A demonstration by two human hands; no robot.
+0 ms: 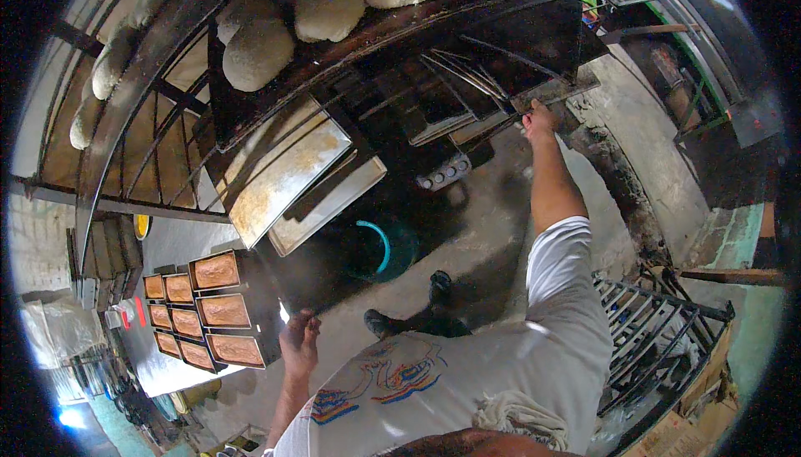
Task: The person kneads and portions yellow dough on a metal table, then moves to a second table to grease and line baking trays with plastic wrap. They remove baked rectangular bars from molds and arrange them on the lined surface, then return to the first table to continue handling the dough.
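My right hand (538, 122) reaches far out to the upper right, fingers closed at the corner of a dark metal tray (482, 128) low on the rack. The exact grip there is in shadow. Closer to my body, my left hand (300, 343) is held up with its fingers curled, and I cannot tell whether anything is in it. To its left, several loaf pans of browned bread (226, 310) stand close together on a metal table (150, 369). Sheet trays (294, 163) and a muffin pan (445, 172) are between the hands and the rack.
Large pale dough-like rounds (258, 57) lie on the dark upper shelf (388, 38). A teal-rimmed bucket (383, 247) stands on the floor by my shoes (400, 322). A slatted metal rack (651, 338) is at right, below a rough wall ledge (626, 119).
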